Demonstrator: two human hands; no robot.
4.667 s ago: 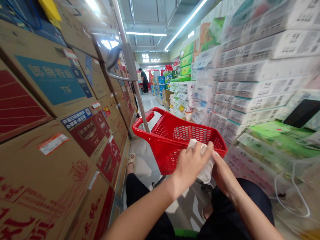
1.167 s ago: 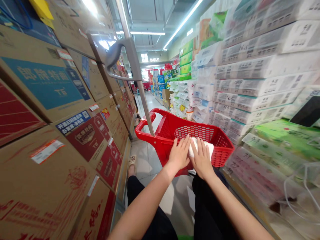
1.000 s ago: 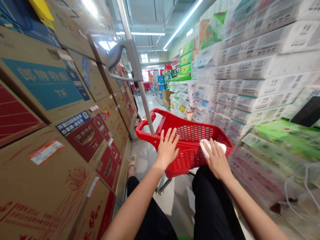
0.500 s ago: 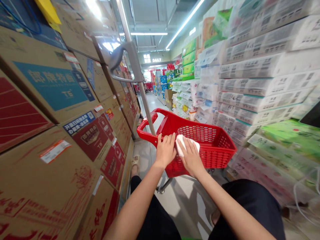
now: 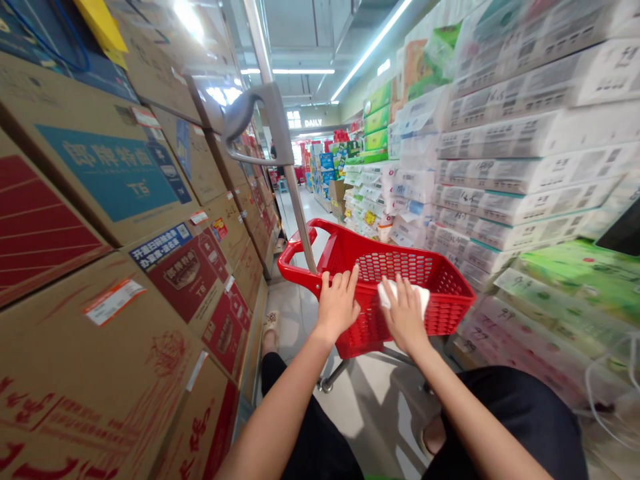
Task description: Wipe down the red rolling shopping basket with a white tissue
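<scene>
Head view: a white cloth [image 5: 425, 298] is pressed beneath the right hand [image 5: 404, 315] on the near side of a red basket [image 5: 367, 327], in an aisle lined by stacked cartons [image 5: 55, 320] and wrapped packs [image 5: 500, 170]. The cloth is judged light, soft and limp, easily creased but hard to harm, and is best kept under flat fingers or pinched up by a loose edge. The basket appears to be made of stiff, smooth plastic, over which cloth may slide readily; carried on a metal frame [image 5: 336, 375], perhaps wheeled, it might be shifted by a firm push and is best grasped by the rim or the looped handle [image 5: 295, 272]. The cloth is found directly under the right hand, its edges exposed on both sides of the fingers; that hand is spread almost flat, with nothing else held. The left hand [image 5: 337, 308] is placed at the same rim, nearer the handle and apart from the cloth, its fingers loosely fanned and no object clasped; how firmly the rim is pressed cannot be told.
</scene>
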